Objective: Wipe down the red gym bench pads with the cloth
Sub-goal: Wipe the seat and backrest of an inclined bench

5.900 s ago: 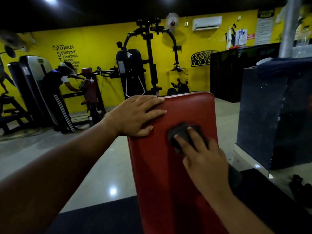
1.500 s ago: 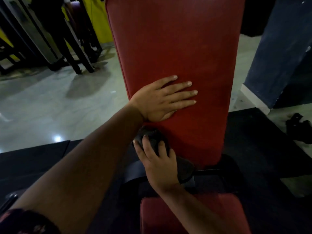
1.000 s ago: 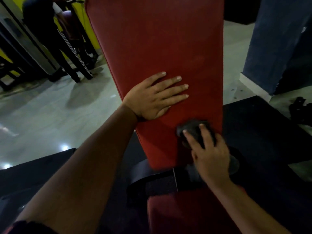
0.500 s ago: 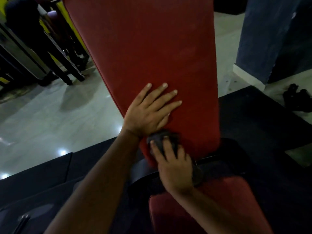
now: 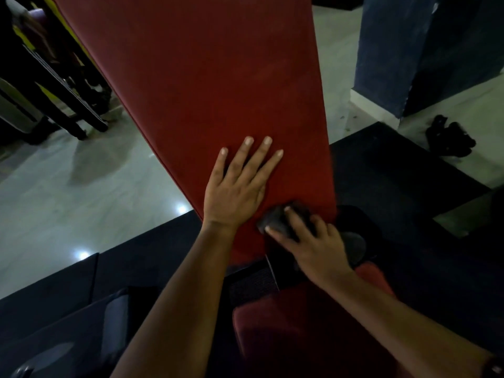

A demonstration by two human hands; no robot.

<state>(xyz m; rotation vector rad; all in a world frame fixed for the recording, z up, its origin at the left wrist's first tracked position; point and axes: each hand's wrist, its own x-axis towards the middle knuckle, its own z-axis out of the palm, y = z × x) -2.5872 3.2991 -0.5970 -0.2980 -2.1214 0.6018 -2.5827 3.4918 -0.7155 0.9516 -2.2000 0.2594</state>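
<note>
— Head camera: where is the wiping at?
— Bottom edge of the red back pad (image 5: 212, 77). The right hand (image 5: 313, 246), fingers curled over the bunched dark cloth (image 5: 275, 223), presses it there. The left hand (image 5: 234, 192) lies flat and released on the pad, bracing.
— Next?
— Likely drop to the seat pad (image 5: 294, 331) below, with firm strokes. In this dim light I can't judge whether it's clean.
</note>
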